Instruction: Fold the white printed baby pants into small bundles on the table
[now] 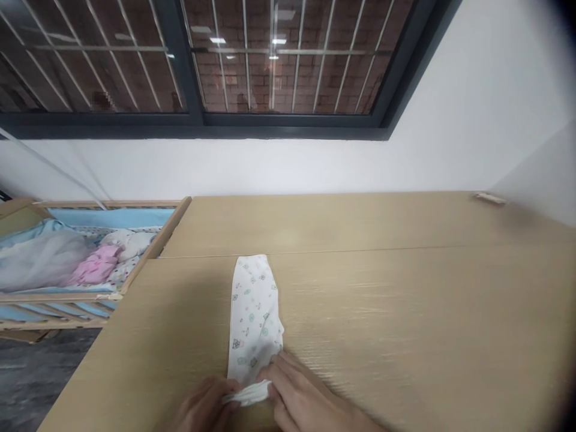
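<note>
A pair of small white baby pants (255, 312) with green and brown prints lies on the tabletop, folded lengthwise into a narrow strip. The leg end points away from me and lies flat. Near me, the gathered white waist end is bunched up between both hands. My left hand (204, 405) pinches its left side, fingers closed. On the other side, my right hand (299, 393) grips the right end, its fingers bent over the cloth. The undersides of both hands are hidden.
The wide wooden tabletop (382, 312) has a seam across it. At the left stands a wooden crib (153, 246) with blue lining, a pink cloth (96, 264) and white bedding. A small pale strip (490, 198) lies at the back right, below the white wall (288, 165) and barred window.
</note>
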The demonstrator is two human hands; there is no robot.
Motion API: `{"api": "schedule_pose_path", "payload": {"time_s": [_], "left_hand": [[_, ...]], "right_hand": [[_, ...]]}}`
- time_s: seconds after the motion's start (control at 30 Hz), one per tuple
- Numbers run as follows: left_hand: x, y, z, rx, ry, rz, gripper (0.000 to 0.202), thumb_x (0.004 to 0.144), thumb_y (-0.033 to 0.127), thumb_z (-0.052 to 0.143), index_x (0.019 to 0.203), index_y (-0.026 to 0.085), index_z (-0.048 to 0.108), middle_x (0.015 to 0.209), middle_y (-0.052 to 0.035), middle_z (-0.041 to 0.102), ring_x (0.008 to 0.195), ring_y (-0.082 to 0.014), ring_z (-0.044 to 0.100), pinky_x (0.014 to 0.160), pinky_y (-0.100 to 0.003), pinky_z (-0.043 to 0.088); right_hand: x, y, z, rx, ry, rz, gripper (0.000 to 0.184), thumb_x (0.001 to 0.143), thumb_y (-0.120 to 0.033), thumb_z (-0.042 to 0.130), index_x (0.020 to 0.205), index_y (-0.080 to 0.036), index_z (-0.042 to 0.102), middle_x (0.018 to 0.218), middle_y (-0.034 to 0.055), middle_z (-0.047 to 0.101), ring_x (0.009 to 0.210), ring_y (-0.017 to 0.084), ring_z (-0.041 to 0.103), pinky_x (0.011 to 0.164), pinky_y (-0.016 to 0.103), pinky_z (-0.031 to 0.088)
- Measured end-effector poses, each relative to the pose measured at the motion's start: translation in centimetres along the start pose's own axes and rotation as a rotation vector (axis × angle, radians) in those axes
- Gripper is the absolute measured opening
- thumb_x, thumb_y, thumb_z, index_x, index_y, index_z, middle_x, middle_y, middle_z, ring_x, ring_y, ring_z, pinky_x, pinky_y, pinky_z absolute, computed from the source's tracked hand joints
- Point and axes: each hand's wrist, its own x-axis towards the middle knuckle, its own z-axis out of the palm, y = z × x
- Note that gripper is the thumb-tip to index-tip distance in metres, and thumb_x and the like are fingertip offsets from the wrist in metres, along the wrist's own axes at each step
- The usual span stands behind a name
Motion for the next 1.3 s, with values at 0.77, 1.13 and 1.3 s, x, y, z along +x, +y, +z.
{"api": "schedule_pose_path", "payload": {"time_s": [0.77,1.13,1.3], "left_hand": [[21.8,-5.7,-0.3,0.372,0.342,-0.302,0.03,0.094,0.024,0.054,0.122,0.015,0.059,0.126,-0.0169,0.063,0.119,-0.0312,0.057,0.102,-0.045,0.045],[8.0,-0.3,7.8,0.674,0.212,-0.135,0.03,0.096,0.032,0.052,0.116,0.016,0.068,0.116,-0.0154,0.07,0.109,-0.0352,0.063,0.094,-0.05,0.051],[7.9,-0.9,8.2,0.695,0.254,-0.139,0.037,0.1,0.031,0.046,0.127,0.014,0.064,0.134,-0.0174,0.063,0.126,-0.0352,0.056,0.098,-0.049,0.049]], "right_hand": [[19.0,16.0,-3.5,-0.052,0.382,0.221,0.022,0.096,-0.011,0.048,0.112,-0.014,0.063,0.109,0.0099,0.06,0.106,0.02,0.057,0.097,0.034,0.046],[13.7,8.5,0.3,-0.144,-0.215,-0.411,0.055,0.107,-0.045,0.035,0.155,-0.019,0.039,0.158,0.0107,0.043,0.148,0.021,0.036,0.121,0.035,0.028],[15.3,11.5,1.1,-0.273,-0.208,-0.352,0.056,0.106,-0.046,0.038,0.155,-0.018,0.039,0.161,0.0117,0.034,0.152,0.022,0.026,0.124,0.042,0.021]]}}
